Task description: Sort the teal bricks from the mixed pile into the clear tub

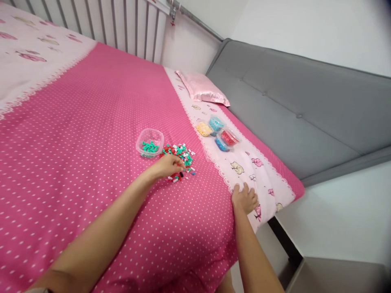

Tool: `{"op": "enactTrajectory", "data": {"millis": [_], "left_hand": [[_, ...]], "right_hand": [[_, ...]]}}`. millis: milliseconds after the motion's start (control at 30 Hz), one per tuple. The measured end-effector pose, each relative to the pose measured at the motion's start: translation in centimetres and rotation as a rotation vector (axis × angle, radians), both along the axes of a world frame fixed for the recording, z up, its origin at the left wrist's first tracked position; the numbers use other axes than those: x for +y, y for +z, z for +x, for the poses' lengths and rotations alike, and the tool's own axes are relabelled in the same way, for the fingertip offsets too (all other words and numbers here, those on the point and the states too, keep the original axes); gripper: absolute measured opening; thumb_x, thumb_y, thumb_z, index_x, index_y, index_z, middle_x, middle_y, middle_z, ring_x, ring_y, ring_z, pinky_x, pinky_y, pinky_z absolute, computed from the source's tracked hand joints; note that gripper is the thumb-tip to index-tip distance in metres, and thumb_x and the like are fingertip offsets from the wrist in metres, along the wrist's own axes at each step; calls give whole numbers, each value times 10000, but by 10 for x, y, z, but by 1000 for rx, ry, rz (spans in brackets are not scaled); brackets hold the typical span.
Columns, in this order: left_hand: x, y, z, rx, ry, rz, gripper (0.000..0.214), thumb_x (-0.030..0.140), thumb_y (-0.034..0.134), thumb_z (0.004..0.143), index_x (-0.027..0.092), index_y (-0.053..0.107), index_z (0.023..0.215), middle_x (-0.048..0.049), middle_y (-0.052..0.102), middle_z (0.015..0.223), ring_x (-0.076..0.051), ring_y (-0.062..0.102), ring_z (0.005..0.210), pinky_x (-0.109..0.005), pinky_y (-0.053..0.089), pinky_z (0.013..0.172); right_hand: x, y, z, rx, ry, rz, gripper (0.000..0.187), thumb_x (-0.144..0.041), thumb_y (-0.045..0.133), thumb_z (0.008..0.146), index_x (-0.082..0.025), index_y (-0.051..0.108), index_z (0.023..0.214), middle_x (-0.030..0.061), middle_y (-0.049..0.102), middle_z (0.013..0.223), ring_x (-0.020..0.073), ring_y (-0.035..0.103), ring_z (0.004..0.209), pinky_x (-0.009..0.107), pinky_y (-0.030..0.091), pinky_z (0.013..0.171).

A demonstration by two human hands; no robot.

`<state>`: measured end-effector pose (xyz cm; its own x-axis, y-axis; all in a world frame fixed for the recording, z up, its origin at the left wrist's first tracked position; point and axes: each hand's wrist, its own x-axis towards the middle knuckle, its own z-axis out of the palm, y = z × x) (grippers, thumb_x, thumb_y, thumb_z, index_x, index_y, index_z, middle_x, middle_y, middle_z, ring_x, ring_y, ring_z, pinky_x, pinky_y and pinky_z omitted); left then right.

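My left hand reaches into a loose pile of small plastic pieces on the bed. Its fingers are curled down and together, and whatever is between the fingertips is too small to make out. Red, green and white pieces mix in the pile, with a few black and blue ones at its near edge. Beside the pile, to its left, stands a clear plastic tub with green pieces in it. My right hand rests on the white printed band of the bedspread, fingers spread, holding nothing.
Beyond the pile sit several small clear tubs: one with yellow pieces, one with red pieces, others with blue. A pink satin pillow lies near the grey headboard. The bedspread's edge drops off at the right.
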<state>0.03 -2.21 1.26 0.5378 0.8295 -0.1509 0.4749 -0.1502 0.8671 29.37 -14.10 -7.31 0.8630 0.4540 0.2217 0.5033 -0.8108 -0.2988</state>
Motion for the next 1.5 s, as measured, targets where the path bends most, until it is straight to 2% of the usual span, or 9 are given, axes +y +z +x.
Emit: {"op": "enactTrajectory", "data": {"millis": [100,233,467,700,900,1067,1167,1267,1500], "left_hand": [[-2,-2,-1,183,-88,102,200,134,559,662,190,726,756,25,665,633,-122,581,620,-199,401,586],[-3,-6,0,403,-110,220,257,112,576,659,243,756,789,1,722,744,-157,632,707,-214,410,619],[-7,-4,2,578,-144,297,303,135,602,691,307,755,887,0,740,884,-188,663,838,-220,431,656],[-11,-4,4,653,-123,319,153,237,641,748,204,722,874,-54,715,880,-206,653,864,-318,482,733],[-15,-3,8,687,-99,302,226,368,617,824,147,647,861,-44,672,902,-181,627,899,-384,492,811],[-17,-4,10,620,-53,287,173,319,622,807,147,629,790,-41,664,860,-184,617,882,-384,468,816],[-14,-6,9,510,-17,259,114,224,631,723,161,596,634,-43,642,724,-204,615,793,-333,441,725],[-8,-6,5,343,3,183,179,186,608,636,179,512,486,-18,543,533,-186,570,627,-278,371,592],[-1,7,-9,-195,24,-172,295,395,490,689,208,320,535,68,254,472,-57,222,405,-203,190,406]], "right_hand": [[0,-1,1,-9,-2,2,562,-486,348,899,-216,440,1383,127,358,1471,327,283,1349,496,166,1104],[0,-2,1,-20,4,8,561,-485,358,896,-211,449,1376,132,365,1465,327,293,1341,498,176,1100],[0,0,-1,-11,1,5,562,-481,357,899,-206,445,1381,135,360,1469,331,288,1346,495,171,1104],[0,-1,1,1,2,5,562,-486,350,900,-215,440,1384,128,353,1474,329,283,1348,498,164,1107],[0,-2,2,-11,4,-2,567,-490,343,901,-217,433,1388,127,353,1472,330,278,1348,495,161,1107],[0,-3,2,-22,5,1,562,-487,351,898,-211,449,1378,130,369,1462,327,297,1334,497,176,1100],[0,-3,3,-26,8,4,562,-489,353,898,-210,452,1375,134,372,1459,325,302,1331,498,181,1098],[0,-4,3,-33,4,2,562,-494,351,897,-215,453,1374,134,375,1457,327,302,1332,498,186,1096],[0,-4,2,-31,1,0,569,-498,339,897,-211,448,1377,129,371,1461,329,296,1337,505,186,1095]]}}
